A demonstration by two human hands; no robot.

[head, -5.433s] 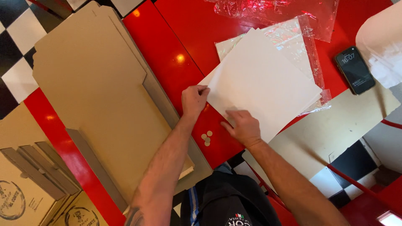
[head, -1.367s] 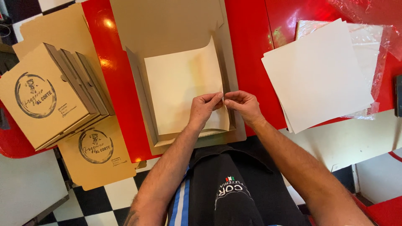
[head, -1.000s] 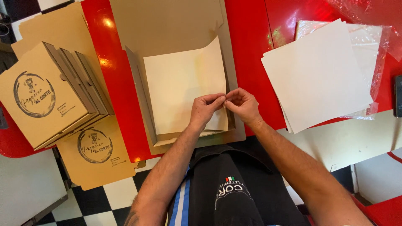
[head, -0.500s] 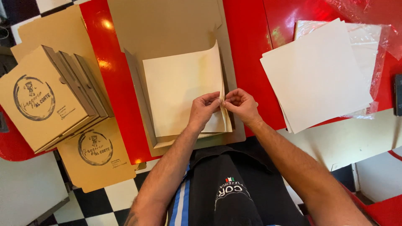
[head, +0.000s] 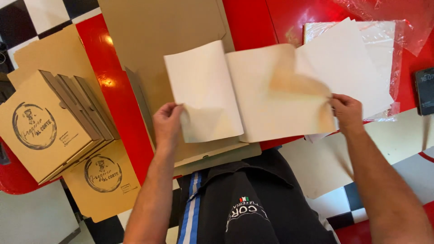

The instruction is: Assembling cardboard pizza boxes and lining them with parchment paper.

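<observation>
Half a second ago both hands met at one corner of the folded paper sheet; now they have drawn apart and the sheet (head: pixel 253 95) is spread open, held above the flat cardboard box blank (head: pixel 167 40) on the red counter (head: pixel 253 18). The left hand (head: pixel 166 123) has its fingers pinched on the lower left corner, where the paper already buckles into a small crease. The right hand (head: pixel 347 113) has its fingers closed on the right edge, just in front of the stack of white sheets (head: pixel 357 68) in its clear plastic wrap (head: pixel 398 40). Pulled much wider, the thin paper could tear along its centre fold, or the crumpled left corner could set into a permanent wrinkle. The right side is blurred, so it may be that a second sheet clings to the first there; if so, two could go down together. The right hand could also drag the loose stack towards the counter edge.
</observation>
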